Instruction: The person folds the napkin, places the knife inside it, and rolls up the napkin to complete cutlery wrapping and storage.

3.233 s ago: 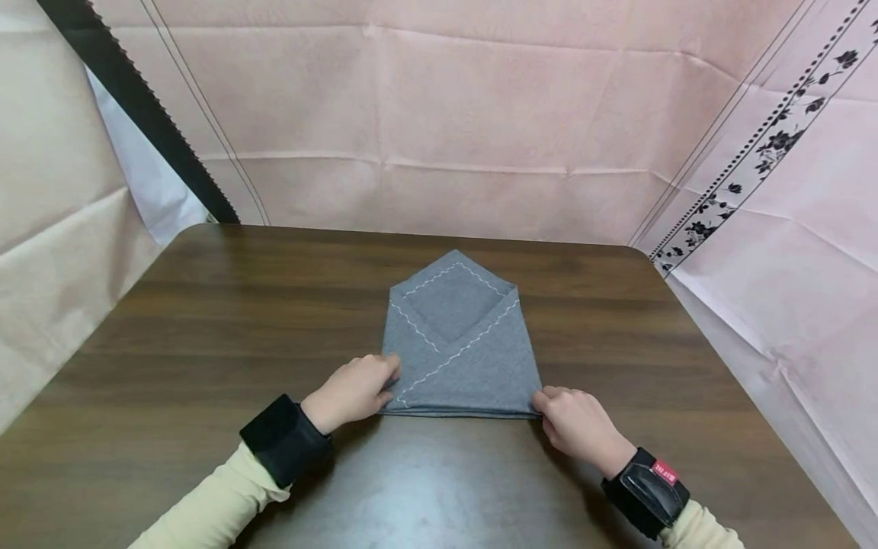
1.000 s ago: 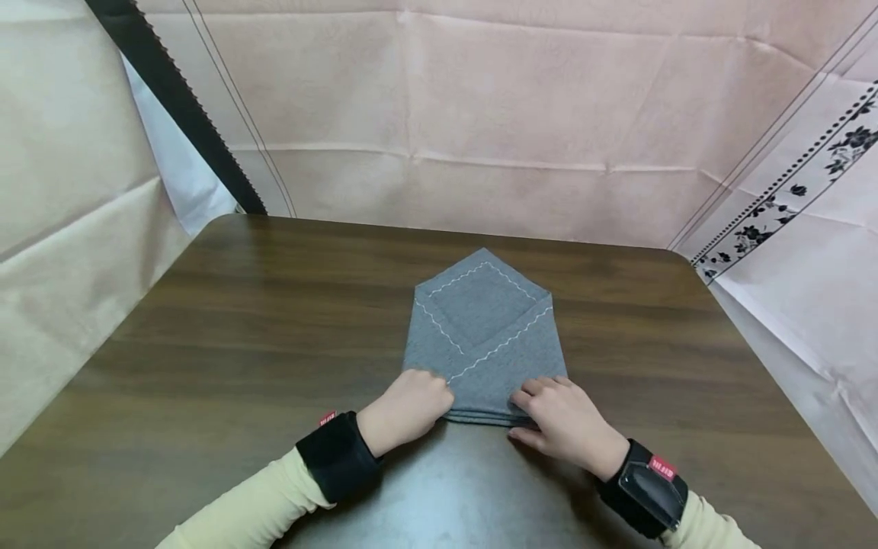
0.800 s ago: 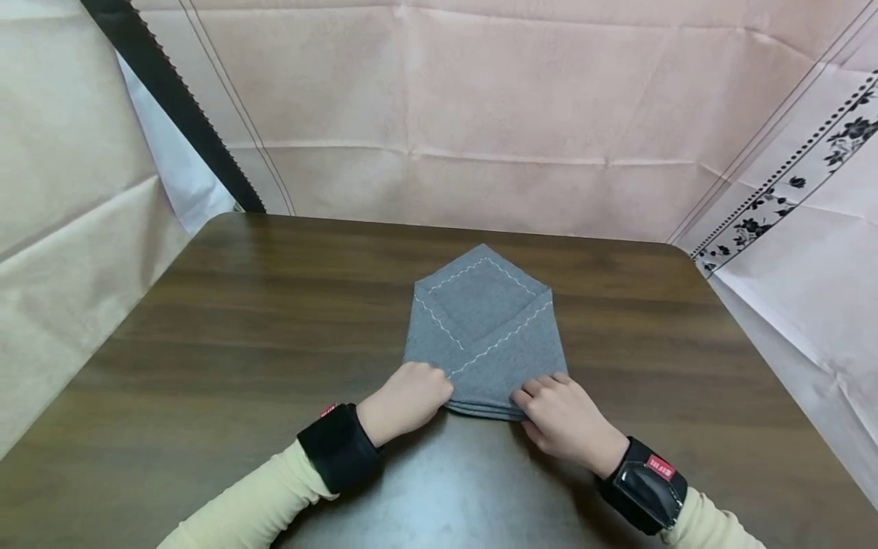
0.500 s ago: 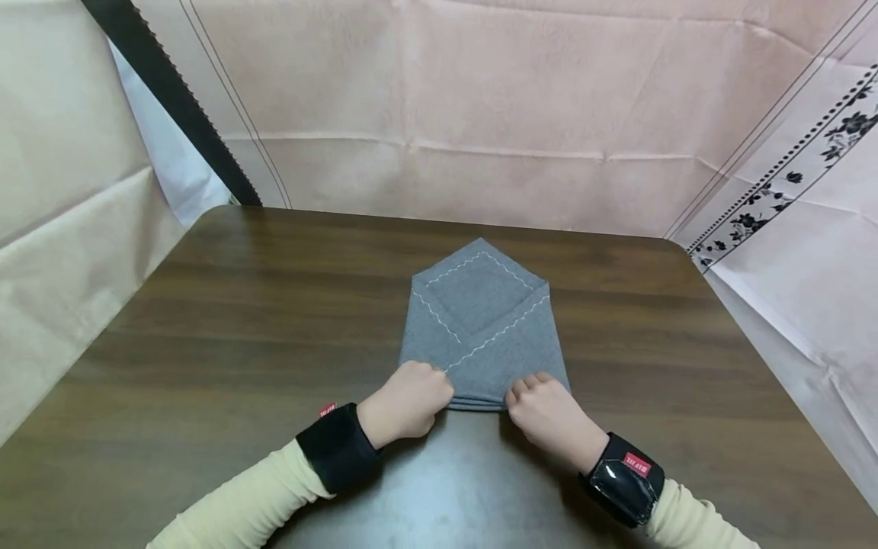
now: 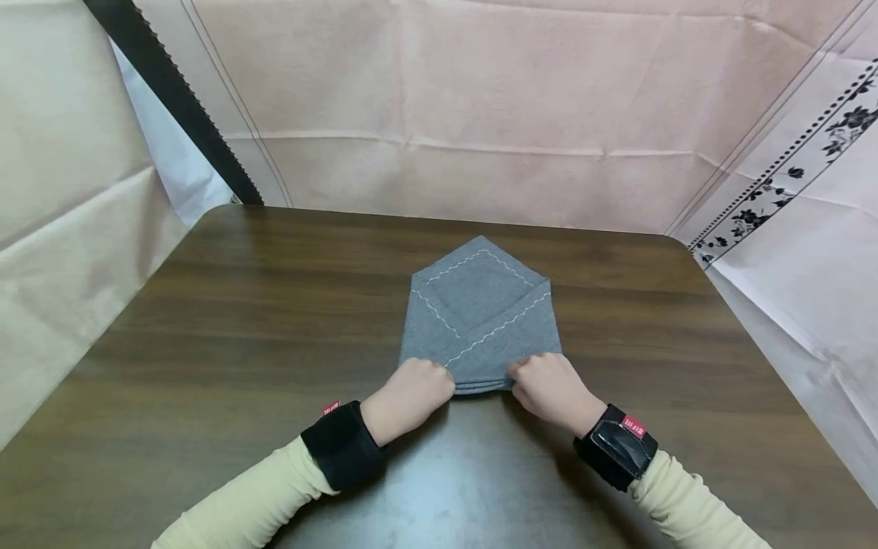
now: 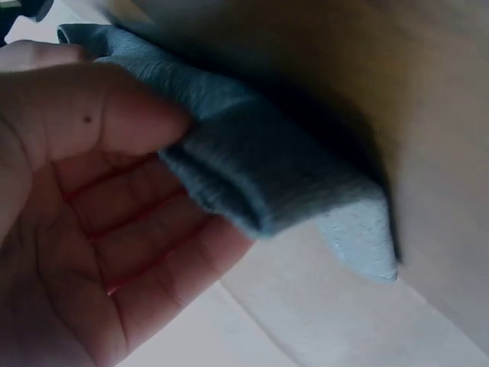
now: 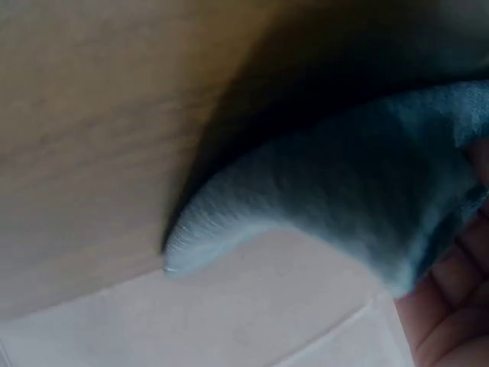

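Observation:
A grey-blue folded cloth (image 5: pixel 483 320) with white zigzag stitching lies on the table, its pointed end facing away. At its near edge, the left hand (image 5: pixel 410 398) pinches the layers on the left side; the right hand (image 5: pixel 554 390) grips the same edge further right. The left wrist view shows the thumb pressing the cloth (image 6: pixel 290 164) against the fingers, the layered edge sticking out between them. In the right wrist view the cloth (image 7: pixel 313 183) bends up off the table toward the fingers (image 7: pixel 458 306), which are partly cut off. Both near corners are hidden by the hands.
The brown wood-grain table (image 5: pixel 240 328) has rounded far corners. Behind it hangs a pale pink creased sheet (image 5: pixel 480 99) with a black band (image 5: pixel 178 99) at left and a floral strip (image 5: pixel 768 191) at right. Black straps circle both wrists.
Both hands have come inward from the cloth's near corners. The right hand has closed on the edge and moved slightly away from the body, and the near edge has risen off the table.

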`<state>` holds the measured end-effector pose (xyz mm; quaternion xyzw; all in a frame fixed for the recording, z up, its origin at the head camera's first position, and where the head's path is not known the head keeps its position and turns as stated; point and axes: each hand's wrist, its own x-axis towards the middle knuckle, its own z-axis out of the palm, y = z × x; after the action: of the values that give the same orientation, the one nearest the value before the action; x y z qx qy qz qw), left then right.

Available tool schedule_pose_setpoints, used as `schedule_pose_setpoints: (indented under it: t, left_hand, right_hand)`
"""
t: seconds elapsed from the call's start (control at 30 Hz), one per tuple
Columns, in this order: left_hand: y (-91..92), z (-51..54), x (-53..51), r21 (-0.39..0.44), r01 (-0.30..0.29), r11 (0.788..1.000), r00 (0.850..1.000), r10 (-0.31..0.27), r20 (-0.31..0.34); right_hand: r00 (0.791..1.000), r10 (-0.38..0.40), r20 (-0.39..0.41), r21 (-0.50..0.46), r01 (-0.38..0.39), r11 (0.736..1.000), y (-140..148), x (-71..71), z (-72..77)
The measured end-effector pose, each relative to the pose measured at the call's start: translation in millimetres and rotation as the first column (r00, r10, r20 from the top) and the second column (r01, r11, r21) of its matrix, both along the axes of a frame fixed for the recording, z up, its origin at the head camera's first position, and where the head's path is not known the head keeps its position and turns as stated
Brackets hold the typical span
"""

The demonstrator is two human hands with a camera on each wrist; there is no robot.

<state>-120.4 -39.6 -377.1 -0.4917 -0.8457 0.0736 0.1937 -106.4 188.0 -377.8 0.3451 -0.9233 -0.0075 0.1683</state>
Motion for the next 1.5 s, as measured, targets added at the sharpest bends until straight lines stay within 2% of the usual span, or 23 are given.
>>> schedule_pose_setpoints:
  t: [0.17,0.33,0.47,0.6,0.7,0.77,0.83,0.9,0.97,1.03,1.07,1.2,1.27,1.3,1.37,1.4,1.47,1.5]
  left_hand:
    - [1.0,-0.7,-6.0,0.043,0.015,0.999,1.0,-0.015,-0.01]
    - [1.2,-2.0,-8.5,0.039,0.01,0.999,1.0,-0.01,-0.018]
    - [0.1,-0.1,-7.5,0.026,-0.004,1.0,0.999,0.003,0.04]
    - [-2.3,2.4,-3.3,0.005,-0.071,0.997,0.991,0.07,0.114]
    - [-3.5,0.5,-0.8,0.014,-0.115,0.993,0.99,0.113,0.087]
    - [-4.4,-1.1,-0.9,0.031,-0.117,0.993,0.991,0.115,0.067]
    - [-5.7,-1.9,-3.3,0.047,-0.104,0.993,0.991,0.099,0.094]
    - [-7.8,0.3,-7.4,0.053,-0.088,0.995,0.982,0.078,0.17]
    - [-10.5,3.0,-13.3,0.057,-0.079,0.995,0.961,0.061,0.271]
    - [-13.8,6.8,-19.5,0.054,-0.076,0.996,0.923,0.05,0.381]
    - [-15.5,8.1,-23.0,0.055,-0.074,0.996,0.902,0.043,0.43]
    - [-23.6,11.2,-36.3,0.082,-0.082,0.993,0.798,0.016,0.603]
    - [-27.2,10.6,-43.1,0.107,-0.094,0.99,0.754,0.001,0.657]
    - [-28.7,10.3,-46.0,0.12,-0.1,0.988,0.738,-0.007,0.675]
    - [-31.0,9.2,-51.2,0.138,-0.111,0.984,0.722,-0.015,0.692]
    - [-31.9,8.6,-53.4,0.144,-0.113,0.983,0.719,-0.02,0.695]
    - [-32.9,7.5,-56.2,0.157,-0.115,0.981,0.72,-0.026,0.693]
    - [-33.3,7.0,-57.3,0.163,-0.113,0.98,0.727,-0.03,0.686]
  right_hand:
    - [0.999,-0.036,0.007,-0.016,0.036,0.999,2.0,2.9,0.7]
    - [0.999,-0.049,-0.004,0.015,0.049,0.999,2.6,11.4,0.2]
    - [0.993,-0.104,-0.064,0.045,0.106,0.993,3.2,17.8,-4.1]
    - [0.986,-0.142,-0.083,0.048,0.147,0.988,2.9,20.3,-7.7]
    - [0.986,-0.164,-0.04,0.019,0.165,0.986,3.5,20.0,-7.9]
    - [0.982,-0.187,0.003,-0.012,0.187,0.982,5.2,19.7,-6.6]
    - [0.977,-0.204,0.055,-0.054,0.207,0.977,8.2,19.6,-5.5]
    - [0.973,-0.208,0.103,-0.097,0.217,0.971,12.2,19.0,-3.9]
    - [0.969,-0.194,0.152,-0.144,0.216,0.966,16.5,18.0,-2.1]
    - [0.966,-0.168,0.196,-0.188,0.205,0.961,20.6,16.1,-0.1]
    - [0.963,-0.155,0.219,-0.206,0.201,0.958,22.4,14.9,0.8]
    - [0.945,-0.117,0.305,-0.27,0.203,0.941,27.8,8.1,3.5]
    - [0.932,-0.116,0.343,-0.292,0.223,0.93,29.4,4.3,4.4]
    - [0.927,-0.117,0.357,-0.299,0.232,0.926,30.0,2.5,4.8]
    - [0.915,-0.122,0.385,-0.304,0.251,0.919,30.8,-0.7,5.1]
    - [0.909,-0.124,0.398,-0.305,0.259,0.916,31.1,-1.9,5.2]
    - [0.9,-0.131,0.415,-0.306,0.274,0.912,31.7,-3.8,4.8]
    - [0.897,-0.135,0.42,-0.309,0.282,0.908,31.7,-4.5,4.5]
